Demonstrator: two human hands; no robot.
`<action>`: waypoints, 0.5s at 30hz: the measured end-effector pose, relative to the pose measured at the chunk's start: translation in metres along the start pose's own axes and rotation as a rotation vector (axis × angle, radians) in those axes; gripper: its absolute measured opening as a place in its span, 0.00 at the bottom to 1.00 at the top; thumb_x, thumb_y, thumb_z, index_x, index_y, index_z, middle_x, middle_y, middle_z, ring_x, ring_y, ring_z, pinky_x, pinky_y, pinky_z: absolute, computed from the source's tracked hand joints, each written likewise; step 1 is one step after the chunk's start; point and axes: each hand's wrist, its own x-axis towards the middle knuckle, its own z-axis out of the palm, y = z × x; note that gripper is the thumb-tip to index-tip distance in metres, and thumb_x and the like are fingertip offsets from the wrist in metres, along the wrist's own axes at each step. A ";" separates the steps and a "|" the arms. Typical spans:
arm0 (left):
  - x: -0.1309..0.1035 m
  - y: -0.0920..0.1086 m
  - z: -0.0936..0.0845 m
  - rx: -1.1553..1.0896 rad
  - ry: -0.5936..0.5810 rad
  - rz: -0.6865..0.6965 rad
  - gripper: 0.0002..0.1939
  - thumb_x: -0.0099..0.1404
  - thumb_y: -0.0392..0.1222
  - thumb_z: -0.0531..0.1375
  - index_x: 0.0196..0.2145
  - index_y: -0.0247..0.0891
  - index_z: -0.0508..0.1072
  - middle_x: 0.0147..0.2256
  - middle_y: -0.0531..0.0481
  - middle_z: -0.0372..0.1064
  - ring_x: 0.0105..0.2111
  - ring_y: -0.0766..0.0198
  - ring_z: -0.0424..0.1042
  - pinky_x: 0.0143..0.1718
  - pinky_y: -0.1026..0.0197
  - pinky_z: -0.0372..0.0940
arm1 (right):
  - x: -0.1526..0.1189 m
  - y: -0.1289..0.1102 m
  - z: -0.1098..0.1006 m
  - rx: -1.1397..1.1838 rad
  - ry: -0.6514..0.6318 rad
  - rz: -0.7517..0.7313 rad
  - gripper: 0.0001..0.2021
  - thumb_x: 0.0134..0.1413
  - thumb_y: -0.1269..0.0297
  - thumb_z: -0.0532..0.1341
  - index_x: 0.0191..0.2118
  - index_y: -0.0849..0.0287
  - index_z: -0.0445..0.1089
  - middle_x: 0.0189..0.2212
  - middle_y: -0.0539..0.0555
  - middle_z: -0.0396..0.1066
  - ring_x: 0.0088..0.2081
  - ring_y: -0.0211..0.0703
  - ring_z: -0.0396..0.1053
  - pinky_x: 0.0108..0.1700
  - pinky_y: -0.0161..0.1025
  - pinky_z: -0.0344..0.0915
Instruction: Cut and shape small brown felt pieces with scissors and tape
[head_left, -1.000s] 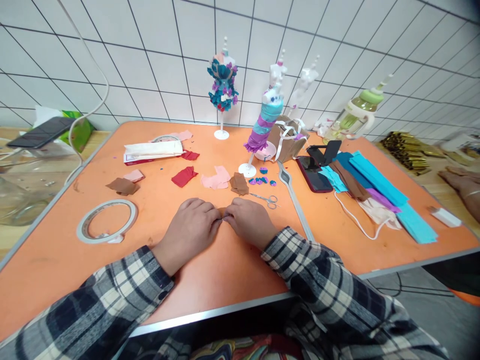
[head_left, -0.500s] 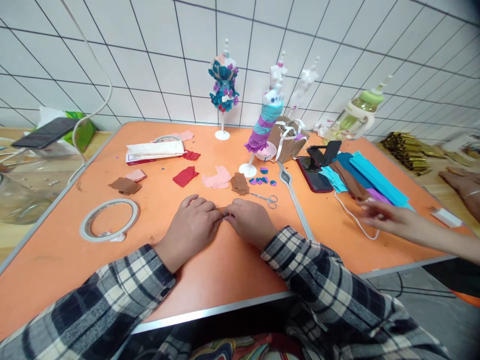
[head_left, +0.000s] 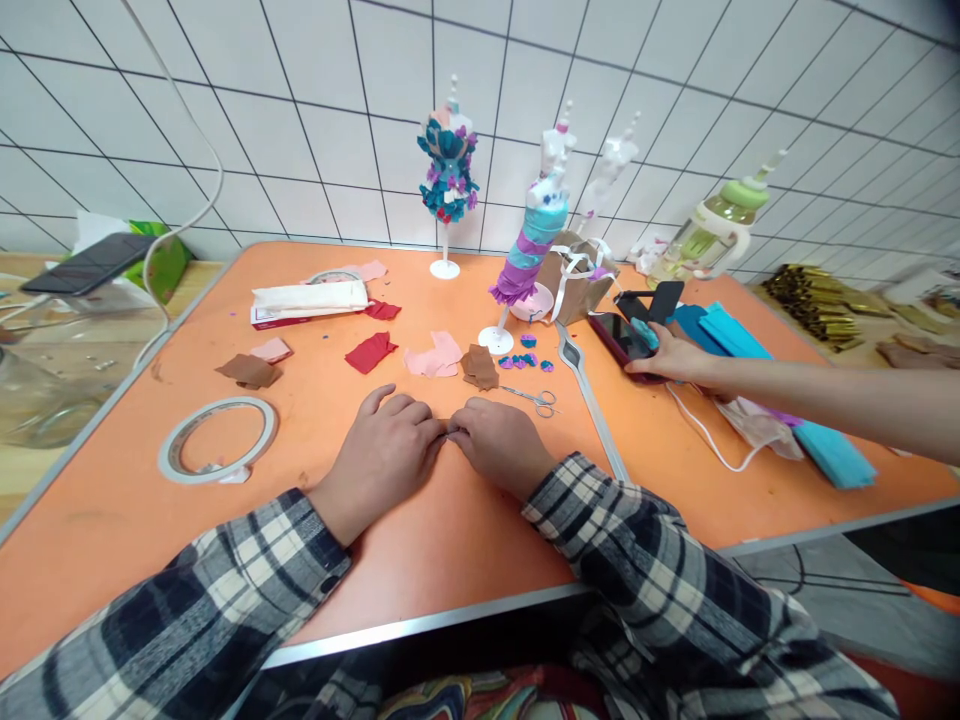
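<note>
My left hand [head_left: 390, 447] and my right hand [head_left: 501, 442] meet over the middle of the orange table, fingers closed and fingertips together. Between them they pinch a small strip of brown crepe paper [head_left: 444, 424], mostly hidden by the fingers. Just beyond my right hand lie brown crepe paper pieces [head_left: 478, 367] and small scissors [head_left: 534, 398]. Past my left hand are pink crepe paper scraps [head_left: 435, 356] and a red crepe paper piece [head_left: 371, 352]. Tiny blue and purple paper flowers [head_left: 517, 362] sit near a stand's round foot.
Doll dress forms, one in teal flowers [head_left: 448, 165], another in turquoise and purple [head_left: 529, 240], stand at the back. A tape roll [head_left: 172, 445] lies left. At right, another person's hand [head_left: 671, 355] is on a phone [head_left: 621, 335], beside a turquoise crepe paper roll [head_left: 836, 455].
The other person's hand has moved left onto the phone, which has shifted slightly. A turquoise roll now lies nearer the right front edge. My hands have hardly moved.
</note>
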 end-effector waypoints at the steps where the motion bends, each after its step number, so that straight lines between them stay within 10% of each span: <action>1: 0.000 0.000 0.000 -0.001 -0.002 -0.001 0.12 0.69 0.41 0.55 0.39 0.42 0.80 0.34 0.46 0.77 0.40 0.50 0.73 0.57 0.39 0.56 | 0.000 0.000 0.000 0.016 0.005 0.006 0.11 0.67 0.61 0.54 0.43 0.56 0.73 0.39 0.53 0.73 0.40 0.43 0.69 0.35 0.38 0.57; 15: 0.001 0.000 0.000 -0.020 -0.011 -0.023 0.12 0.69 0.41 0.56 0.36 0.42 0.80 0.33 0.47 0.76 0.39 0.51 0.73 0.57 0.39 0.55 | -0.002 -0.003 -0.002 0.023 0.064 -0.003 0.10 0.67 0.62 0.55 0.48 0.56 0.69 0.42 0.53 0.71 0.38 0.41 0.68 0.32 0.37 0.55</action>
